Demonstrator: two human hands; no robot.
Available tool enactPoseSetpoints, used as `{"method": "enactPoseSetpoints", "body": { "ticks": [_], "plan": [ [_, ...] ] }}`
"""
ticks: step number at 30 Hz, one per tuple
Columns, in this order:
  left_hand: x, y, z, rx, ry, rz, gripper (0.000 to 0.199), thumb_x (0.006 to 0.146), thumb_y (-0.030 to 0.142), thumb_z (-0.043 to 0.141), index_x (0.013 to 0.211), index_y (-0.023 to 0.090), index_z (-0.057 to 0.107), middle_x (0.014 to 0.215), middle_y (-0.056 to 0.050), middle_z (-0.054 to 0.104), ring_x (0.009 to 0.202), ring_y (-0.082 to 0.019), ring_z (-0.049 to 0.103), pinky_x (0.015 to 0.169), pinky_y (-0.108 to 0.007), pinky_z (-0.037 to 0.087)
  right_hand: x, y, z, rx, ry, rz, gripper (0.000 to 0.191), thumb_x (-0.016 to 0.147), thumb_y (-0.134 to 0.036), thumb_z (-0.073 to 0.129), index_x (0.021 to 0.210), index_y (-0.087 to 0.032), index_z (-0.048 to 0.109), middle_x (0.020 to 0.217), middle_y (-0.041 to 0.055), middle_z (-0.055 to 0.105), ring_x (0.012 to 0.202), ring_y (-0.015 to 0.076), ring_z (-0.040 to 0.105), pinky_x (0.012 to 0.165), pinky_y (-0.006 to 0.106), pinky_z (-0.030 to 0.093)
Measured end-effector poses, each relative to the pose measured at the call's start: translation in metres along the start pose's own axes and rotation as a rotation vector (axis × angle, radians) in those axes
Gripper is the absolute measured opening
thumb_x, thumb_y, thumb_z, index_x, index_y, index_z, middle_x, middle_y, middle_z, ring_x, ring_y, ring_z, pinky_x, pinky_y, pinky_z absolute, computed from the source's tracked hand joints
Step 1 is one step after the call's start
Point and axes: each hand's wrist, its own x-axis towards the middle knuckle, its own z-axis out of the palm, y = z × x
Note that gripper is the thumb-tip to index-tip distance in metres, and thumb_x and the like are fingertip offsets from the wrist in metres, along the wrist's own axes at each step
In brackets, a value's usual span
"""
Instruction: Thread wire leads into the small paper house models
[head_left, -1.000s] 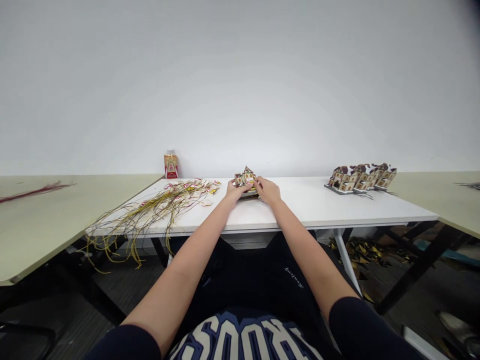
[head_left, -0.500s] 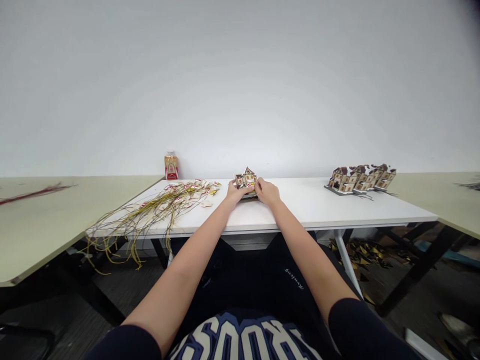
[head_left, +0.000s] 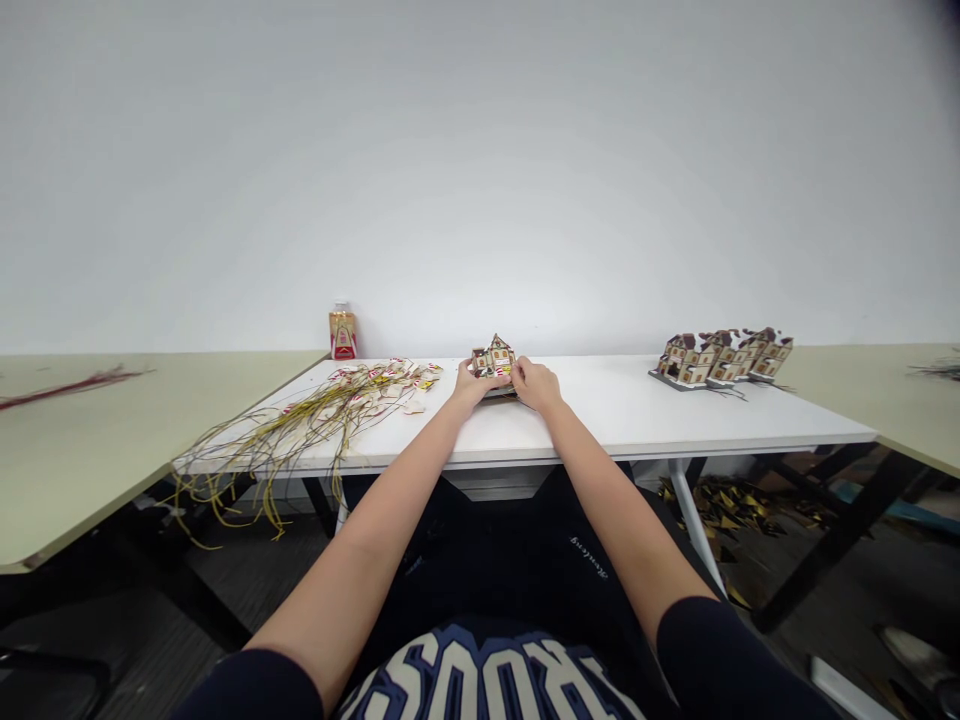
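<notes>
A small model house (head_left: 495, 355) with cream walls and a pointed roof stands upright between my hands over the middle of the white table (head_left: 622, 415). My left hand (head_left: 472, 385) grips its left and front side, thumb across the front. On the right, my right hand (head_left: 536, 384) has its fingers pressed together at the front right corner of the house. A small red, white and yellow piece shows by the fingertips; how it is held is too small to tell. The underside of the house is mostly hidden.
Left on the table lies a tangle of yellow and dark wires (head_left: 315, 410) with small white and red tags, some hanging over the front edge. Behind it stands a red and gold bottle (head_left: 343, 333). Several model houses (head_left: 686, 362) stand at the right. Greenish side tables (head_left: 67, 440) flank the white one.
The house and my hands have shifted very slightly to the right. Both hands keep nearly the same hold.
</notes>
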Motion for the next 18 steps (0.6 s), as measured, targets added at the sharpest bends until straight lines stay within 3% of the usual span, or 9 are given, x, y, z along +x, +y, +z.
{"method": "enactPoseSetpoints", "body": {
  "ticks": [8,12,18],
  "plan": [
    [-0.0018,0.0013,-0.0004,-0.017,-0.017,0.011,0.111,0.029,0.016,0.096,0.126,0.018,0.041,0.119,-0.013,0.061,0.114,-0.027,0.059,0.103,-0.043,0.043,-0.0012,0.0004,-0.0002,0.099,0.049,0.003,0.025,0.096,-0.036,0.038,0.106,-0.024,0.057,0.090,0.0044,0.070,0.079,0.0202,0.061,0.063,0.027,0.033],
    [-0.0018,0.0017,0.0005,-0.012,-0.009,0.014,0.106,0.034,0.014,0.095,0.125,0.017,0.040,0.124,-0.016,0.058,0.116,-0.027,0.058,0.102,-0.041,0.045,-0.0020,0.0009,-0.0003,0.177,0.115,-0.046,0.023,0.092,-0.032,0.041,0.109,-0.026,0.056,0.088,0.0011,0.069,0.078,0.0190,0.060,0.061,0.026,0.032],
    [-0.0030,0.0020,0.0020,-0.018,-0.005,0.026,0.098,0.039,0.016,0.094,0.122,0.018,0.042,0.127,-0.016,0.058,0.116,-0.027,0.059,0.101,-0.040,0.045,-0.0012,0.0027,0.0017,0.217,0.145,-0.017,0.020,0.089,-0.038,0.047,0.097,-0.025,0.060,0.080,0.0006,0.067,0.072,0.0170,0.057,0.059,0.025,0.031]
  ]
}}
